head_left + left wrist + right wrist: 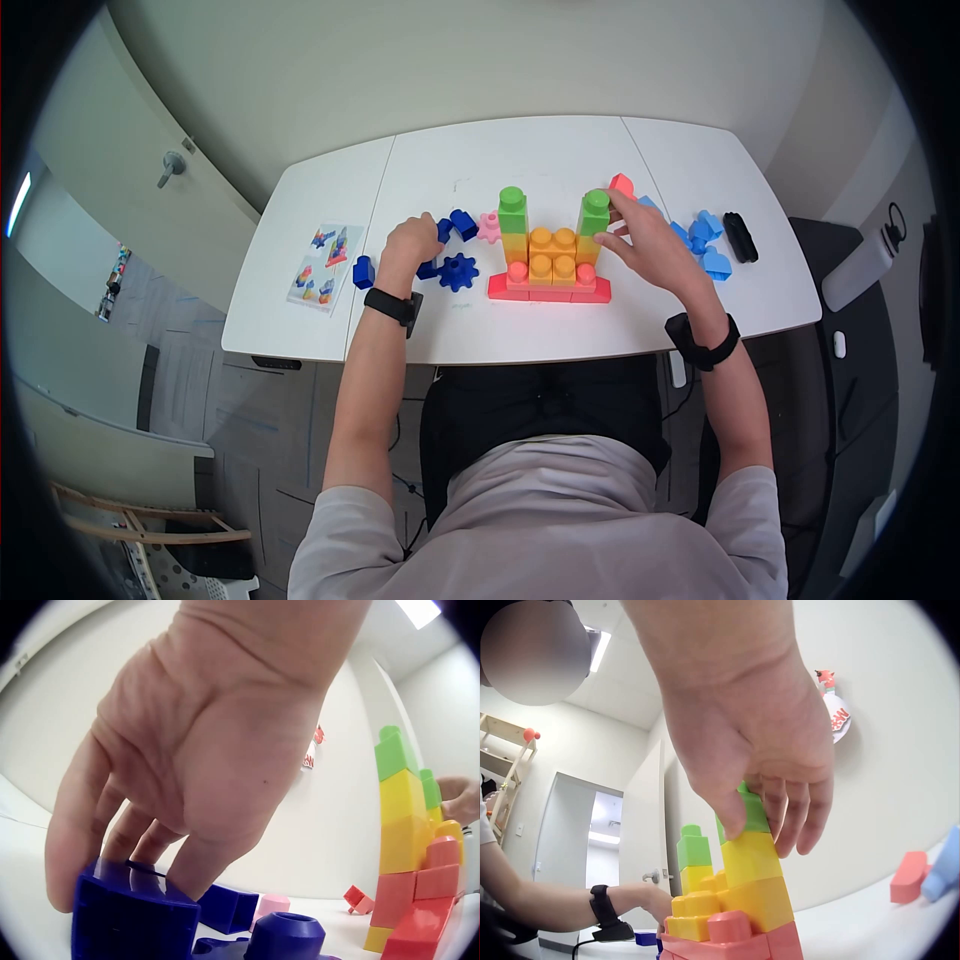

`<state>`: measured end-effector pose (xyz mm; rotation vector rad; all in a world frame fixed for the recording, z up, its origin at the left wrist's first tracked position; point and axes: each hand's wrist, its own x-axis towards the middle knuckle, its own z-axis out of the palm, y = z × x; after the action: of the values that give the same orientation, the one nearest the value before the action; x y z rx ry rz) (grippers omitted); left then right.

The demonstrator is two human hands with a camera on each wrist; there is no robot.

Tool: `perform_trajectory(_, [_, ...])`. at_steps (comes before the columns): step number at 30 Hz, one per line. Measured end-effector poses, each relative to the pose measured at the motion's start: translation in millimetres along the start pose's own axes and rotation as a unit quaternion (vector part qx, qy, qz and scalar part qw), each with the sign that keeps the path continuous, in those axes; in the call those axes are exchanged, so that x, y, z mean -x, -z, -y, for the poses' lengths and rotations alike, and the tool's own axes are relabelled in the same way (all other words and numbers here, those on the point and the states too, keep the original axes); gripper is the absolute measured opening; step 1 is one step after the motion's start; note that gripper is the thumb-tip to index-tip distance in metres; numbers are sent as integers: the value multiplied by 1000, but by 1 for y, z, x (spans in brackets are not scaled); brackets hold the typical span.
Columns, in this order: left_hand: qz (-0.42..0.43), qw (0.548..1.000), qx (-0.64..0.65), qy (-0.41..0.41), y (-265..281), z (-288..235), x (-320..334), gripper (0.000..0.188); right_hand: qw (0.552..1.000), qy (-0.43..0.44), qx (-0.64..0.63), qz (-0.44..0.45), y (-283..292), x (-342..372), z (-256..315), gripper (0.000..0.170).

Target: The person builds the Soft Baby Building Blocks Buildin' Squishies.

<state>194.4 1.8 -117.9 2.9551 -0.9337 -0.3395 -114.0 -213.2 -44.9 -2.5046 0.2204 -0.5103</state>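
Observation:
A structure has a red base [550,295], yellow blocks [540,268] in the middle and two side towers, each topped with green. At the right tower, the right hand [655,245] grips the green block [756,814], thumb on the near side and fingers round the far side. The left hand [412,245] is over the dark blue pieces left of the structure. In the left wrist view its thumb and fingers hold a dark blue block [135,919] from both sides. A blue gear [459,272] lies beside that hand, and a pink gear [489,227] farther back.
A picture sheet [325,265] lies on the white table [420,160] at the left, with a blue block [363,272] beside it. Light blue pieces [705,228], a red piece [621,185] and a black case [739,237] are at the right.

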Motion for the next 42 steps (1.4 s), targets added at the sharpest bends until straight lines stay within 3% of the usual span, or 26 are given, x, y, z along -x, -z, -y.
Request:
perform_trajectory(6, [-33, 997, -48, -56, 11, 8, 4, 42, 1000, 11, 17, 6, 1, 0, -3, 45])
perform_trajectory(8, [-85, 996, -17, -39, 23, 11, 9, 47, 1000, 5, 18, 14, 3, 1, 1, 52])
perform_trajectory(9, [-124, 990, -20, -57, 28, 13, 13, 41, 1000, 4, 17, 13, 0, 1, -2, 52])
perform_trajectory(11, [-165, 984, 0, -61, 49, 4, 34, 40, 993, 85, 31, -75, -10, 1, -9, 60])
perform_trajectory(14, [-246, 964, 51, -86, 86, -19, 78, 39, 976, 138, 48, -158, -10, -3, -2, 62])
perform_trajectory(16, [-283, 950, 81, -104, 103, -33, 106, 41, 975, 127, 37, -180, -3, -1, 16, 62])
perform_trajectory(18, [-333, 898, 165, -234, 113, -43, 125, 41, 973, 118, 24, -198, 1, 3, 27, 61])
perform_trajectory(19, [-330, 900, 166, -231, 114, -46, 131, 41, 964, 149, 53, -215, 2, 4, 29, 62])
perform_trajectory(21, [-288, 830, 275, -391, 117, -52, 137, 45, 952, 181, 83, -231, 5, 6, 36, 62])
perform_trajectory(25, [-252, 800, 242, -487, 108, -69, 138, 47, 953, 200, -13, -226, 4, 13, 56, 57])
perform_trajectory(30, [-264, 798, 211, -499, 92, -93, 137, 49, 947, 224, -77, -215, 2, 12, 55, 48])
perform_trajectory(33, [-299, 777, 215, -511, 85, -102, 136, 49, 945, 251, -9, -208, 2, 12, 49, 49])
perform_trajectory(35, [-299, 776, 222, -509, 81, -105, 137, 51, 944, 246, -30, -218, 1, 11, 44, 39])
perform_trajectory(38, [-263, 802, 249, -475, 81, -105, 140, 51, 948, 207, -51, -237, 4, 10, 45, 39])
perform_trajectory(42, [-277, 790, 259, -481, 80, -101, 128, 47, 940, 188, -78, -274, 7, 5, 39, 36])
